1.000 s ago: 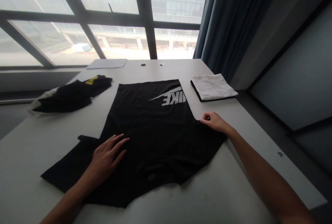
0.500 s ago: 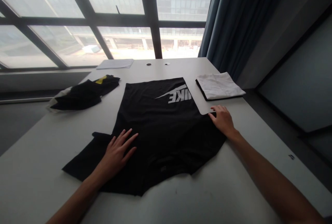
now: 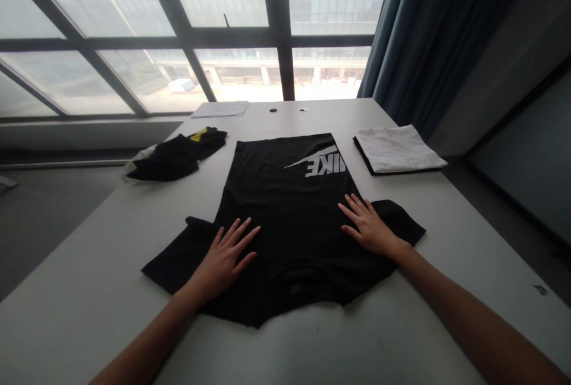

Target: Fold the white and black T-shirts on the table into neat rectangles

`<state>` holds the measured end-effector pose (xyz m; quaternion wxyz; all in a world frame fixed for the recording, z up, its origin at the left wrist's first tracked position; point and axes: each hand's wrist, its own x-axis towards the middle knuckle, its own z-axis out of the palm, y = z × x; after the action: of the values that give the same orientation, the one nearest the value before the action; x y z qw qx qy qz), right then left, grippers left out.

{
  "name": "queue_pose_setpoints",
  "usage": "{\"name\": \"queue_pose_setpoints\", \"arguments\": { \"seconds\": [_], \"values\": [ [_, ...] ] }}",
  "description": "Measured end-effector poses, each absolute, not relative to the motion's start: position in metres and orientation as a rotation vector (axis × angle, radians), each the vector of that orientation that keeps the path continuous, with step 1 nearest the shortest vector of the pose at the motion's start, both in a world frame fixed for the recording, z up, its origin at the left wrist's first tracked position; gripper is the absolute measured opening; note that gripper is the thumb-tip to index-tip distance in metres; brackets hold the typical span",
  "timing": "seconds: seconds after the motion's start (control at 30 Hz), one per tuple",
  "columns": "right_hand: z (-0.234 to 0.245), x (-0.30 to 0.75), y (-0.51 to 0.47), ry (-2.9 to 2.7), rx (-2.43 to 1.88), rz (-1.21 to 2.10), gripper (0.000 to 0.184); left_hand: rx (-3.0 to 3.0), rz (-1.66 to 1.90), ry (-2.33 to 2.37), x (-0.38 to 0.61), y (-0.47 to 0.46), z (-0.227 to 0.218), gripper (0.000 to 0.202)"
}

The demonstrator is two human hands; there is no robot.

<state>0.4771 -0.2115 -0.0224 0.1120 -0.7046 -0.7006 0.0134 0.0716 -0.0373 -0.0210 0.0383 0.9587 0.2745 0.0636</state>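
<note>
A black T-shirt (image 3: 289, 206) with a white NIKE print lies spread on the white table (image 3: 428, 296), its neck opening towards me and its hem towards the window. My left hand (image 3: 229, 254) rests flat on the shirt near the base of the left sleeve, fingers spread. On the opposite side, my right hand (image 3: 368, 224) lies palm down by the base of the right sleeve, its fingers also apart. Both sleeves stick out sideways past my hands. Neither hand grips the cloth.
A crumpled black garment with yellow and white parts (image 3: 173, 156) lies at the left. Folded white cloth (image 3: 397, 147) sits over something black at the right. Papers (image 3: 220, 109) lie at the far left corner, before the window; a blue curtain (image 3: 410, 34) hangs right.
My right hand has let go of the right sleeve's edge and moved inward onto the shirt, fingers now spread. The right sleeve now lies extended outward. The view has shifted slightly left.
</note>
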Motion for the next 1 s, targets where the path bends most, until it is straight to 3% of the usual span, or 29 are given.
{"name": "queue_pose_setpoints", "arguments": {
  "seconds": [0.27,0.4,0.67,0.87,1.0],
  "values": [
    [-0.013,0.462,-0.215,-2.109,-1.921,0.027,0.059,2.874,0.186,0.54,0.088,-0.066,0.011,0.059],
    [-0.021,0.462,-0.211,-2.11,-1.969,0.102,0.06,2.89,0.093,0.403,0.092,-0.074,0.01,0.062],
    [-0.028,0.498,-0.212,-1.695,-2.276,-0.073,0.058,2.908,0.033,0.405,0.087,-0.066,0.005,0.063],
    [-0.012,0.483,-0.212,-1.728,-1.985,-0.208,0.052,2.889,0.058,0.417,0.087,-0.067,0.009,0.064],
    [-0.014,0.475,-0.211,-1.934,-1.849,-0.046,0.047,2.897,0.096,0.459,0.087,-0.068,0.01,0.067]
  ]
}}
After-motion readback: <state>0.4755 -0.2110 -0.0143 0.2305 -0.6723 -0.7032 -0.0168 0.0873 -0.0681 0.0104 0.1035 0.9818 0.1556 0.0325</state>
